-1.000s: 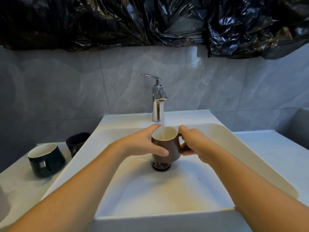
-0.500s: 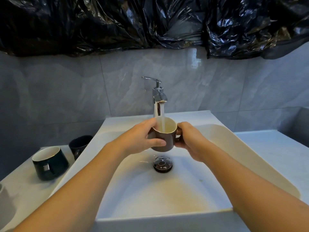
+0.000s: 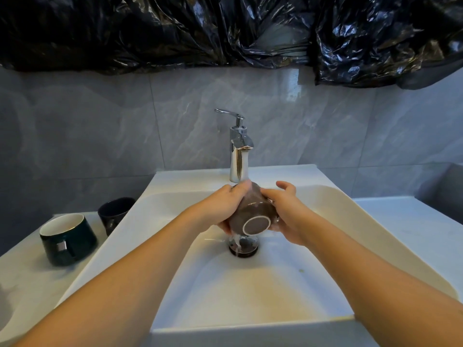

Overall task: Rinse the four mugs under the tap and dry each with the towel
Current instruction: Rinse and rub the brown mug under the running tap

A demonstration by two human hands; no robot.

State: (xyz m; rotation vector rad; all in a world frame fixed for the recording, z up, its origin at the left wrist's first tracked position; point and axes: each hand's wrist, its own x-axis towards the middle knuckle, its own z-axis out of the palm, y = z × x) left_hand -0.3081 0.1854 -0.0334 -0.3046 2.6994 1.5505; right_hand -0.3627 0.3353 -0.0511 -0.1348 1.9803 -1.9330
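Turning the brown mug (image 3: 253,211), clamped between left hand (image 3: 223,209) and right hand (image 3: 285,216) (base toward camera), should rinse every side.

Crumpled black plastic sheeting (image 3: 175,33) hung above grey marble-look wall tiles (image 3: 100,126); a black drain stopper (image 3: 243,246) sat below.

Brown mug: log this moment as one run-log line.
step: rinse | brown mug: tipped, base toward camera, over drain | left hand: grips mug | right hand: holds mug | tap: above mug
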